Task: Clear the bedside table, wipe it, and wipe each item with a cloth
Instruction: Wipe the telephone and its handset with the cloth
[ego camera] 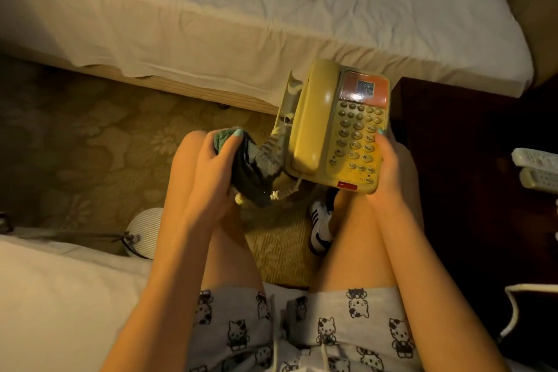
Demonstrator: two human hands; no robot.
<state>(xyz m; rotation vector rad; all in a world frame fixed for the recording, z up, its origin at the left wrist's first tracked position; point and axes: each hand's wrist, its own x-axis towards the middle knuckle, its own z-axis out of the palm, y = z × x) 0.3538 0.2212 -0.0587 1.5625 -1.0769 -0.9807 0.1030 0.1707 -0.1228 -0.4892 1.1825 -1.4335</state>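
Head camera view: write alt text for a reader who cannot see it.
A seated person's right hand holds a yellow plastic push-button telephone, handset in its cradle, over their knees, while the left hand grips a bunched dark green fluffy cloth beside it. To the right is a dark wooden bedside table bearing two pale remote controls.

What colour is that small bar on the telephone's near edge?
Red: the small bar on the yellowish telephone, clearest in the head view.

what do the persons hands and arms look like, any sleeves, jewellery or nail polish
No sleeves reach into view, so both arms are bare, with no watch, bracelet or ring to be seen. The left hand and the right hand each show a nail painted mint green.
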